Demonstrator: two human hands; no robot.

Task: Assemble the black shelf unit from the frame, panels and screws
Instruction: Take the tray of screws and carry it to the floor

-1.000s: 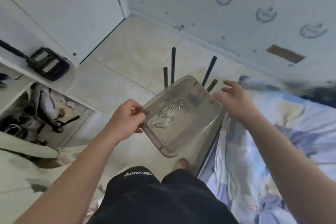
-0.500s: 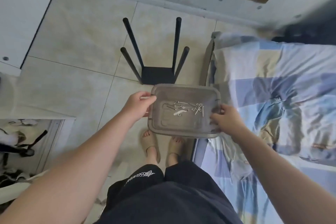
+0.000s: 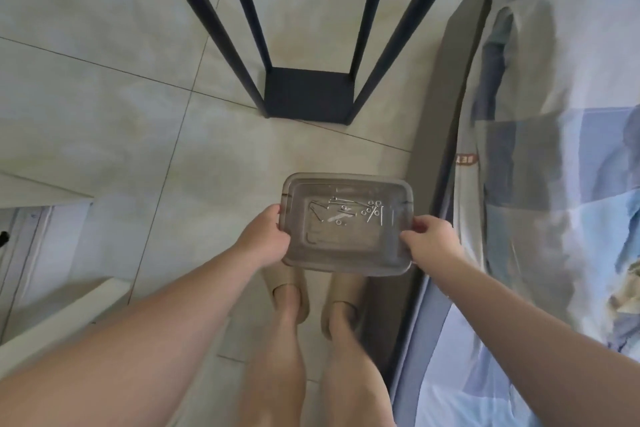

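The left hand (image 3: 266, 241) and the right hand (image 3: 431, 243) each grip one short edge of the translucent plastic tray (image 3: 346, 269) — fingers clamped on the rim — holding it level above the beige slippers (image 3: 285, 282). Loose screws (image 3: 346, 211), washers (image 3: 374, 203) and an L-shaped key (image 3: 316, 213) lie inside the tray. The black frame (image 3: 308, 95) stands upright on the tiled floor (image 3: 104, 114) ahead of the tray, beside the bed (image 3: 554, 184).

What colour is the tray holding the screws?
Translucent smoky grey: the tray shows the floor and feet through it, best in the head view; the screws look silver.
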